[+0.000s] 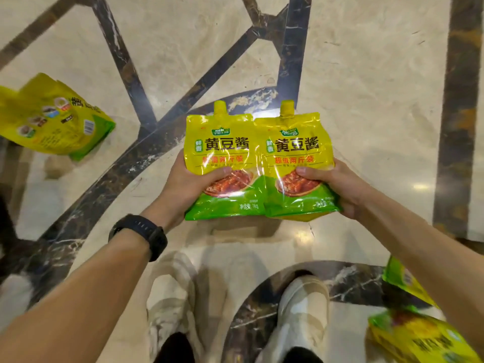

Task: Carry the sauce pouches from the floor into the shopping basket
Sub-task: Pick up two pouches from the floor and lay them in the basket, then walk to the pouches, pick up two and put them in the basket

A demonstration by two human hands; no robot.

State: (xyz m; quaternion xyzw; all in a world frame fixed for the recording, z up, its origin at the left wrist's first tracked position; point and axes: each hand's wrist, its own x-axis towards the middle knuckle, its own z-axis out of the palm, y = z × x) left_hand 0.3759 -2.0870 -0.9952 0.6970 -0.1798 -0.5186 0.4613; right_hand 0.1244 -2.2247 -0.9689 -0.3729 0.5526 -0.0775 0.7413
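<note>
Carrying step: left hand point(183, 184) and right hand point(337, 187) each grip a sauce pouch point(222, 163), point(293, 163); the basket is unseen; next, locate it; more pouches point(52, 119) lie at nine o'clock.

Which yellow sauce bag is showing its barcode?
The far-left pouch: it lies back-up, barcode showing. The left-held pouch and right-held pouch show their fronts.
</note>
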